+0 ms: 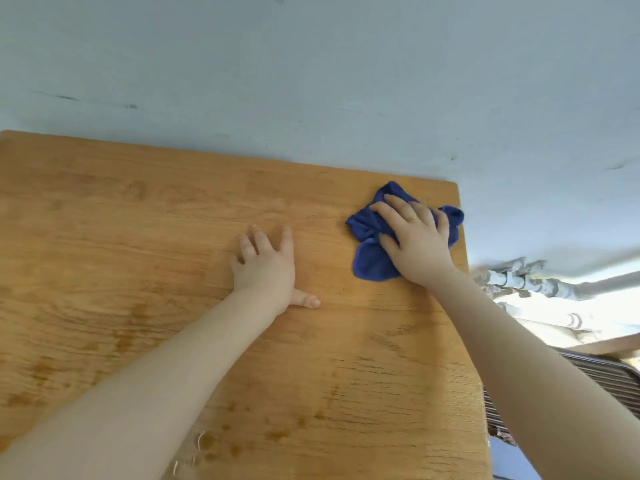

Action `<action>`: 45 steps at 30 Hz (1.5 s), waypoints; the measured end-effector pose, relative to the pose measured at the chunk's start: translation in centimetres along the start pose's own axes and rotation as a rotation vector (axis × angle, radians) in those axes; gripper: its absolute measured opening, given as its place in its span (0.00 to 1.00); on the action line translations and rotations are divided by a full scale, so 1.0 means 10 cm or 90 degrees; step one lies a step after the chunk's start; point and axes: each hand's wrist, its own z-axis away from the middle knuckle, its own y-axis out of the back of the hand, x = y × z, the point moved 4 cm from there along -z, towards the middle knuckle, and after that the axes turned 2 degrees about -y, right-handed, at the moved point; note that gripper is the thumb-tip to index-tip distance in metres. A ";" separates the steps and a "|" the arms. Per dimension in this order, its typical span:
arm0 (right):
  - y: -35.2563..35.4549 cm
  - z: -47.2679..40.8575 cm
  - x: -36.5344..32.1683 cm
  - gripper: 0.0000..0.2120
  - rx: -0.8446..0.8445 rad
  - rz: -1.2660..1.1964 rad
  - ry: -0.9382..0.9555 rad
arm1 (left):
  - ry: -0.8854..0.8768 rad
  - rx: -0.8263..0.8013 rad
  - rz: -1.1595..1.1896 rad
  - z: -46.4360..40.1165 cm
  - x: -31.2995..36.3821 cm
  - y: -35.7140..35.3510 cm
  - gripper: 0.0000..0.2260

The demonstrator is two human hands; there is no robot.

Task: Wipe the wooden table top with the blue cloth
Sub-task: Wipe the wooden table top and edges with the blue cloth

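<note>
The wooden table top (pixel 138 254) fills the lower left of the view, with darker stains toward its near edge. A crumpled blue cloth (pixel 369 258) lies near the table's far right corner, one fold hanging slightly over the right edge. My right hand (pixel 414 237) presses flat on the cloth with fingers spread and a ring on one finger. My left hand (pixel 268 268) rests palm down on the bare wood to the left of the cloth, fingers apart, holding nothing.
A pale blue wall (pixel 311 81) runs right behind the table's far edge. Past the right edge are white pipes (pixel 526 278) along the wall and a dark slatted grille (pixel 609 379) lower down.
</note>
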 end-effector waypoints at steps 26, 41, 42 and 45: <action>0.17 0.47 0.61 0.22 -0.023 0.018 0.042 | -0.224 0.018 -0.121 0.21 0.53 -0.18 0.55; 0.20 1.14 0.02 0.20 -0.084 0.010 0.008 | -0.238 0.109 -0.198 0.43 0.61 -0.14 0.48; 0.18 1.01 0.01 0.20 -0.107 0.001 -0.064 | -0.252 0.127 -0.176 0.48 0.57 -0.15 0.47; 0.17 0.95 -0.11 0.20 -0.114 -0.015 -0.124 | -0.275 0.111 -0.132 0.71 0.32 -0.25 0.47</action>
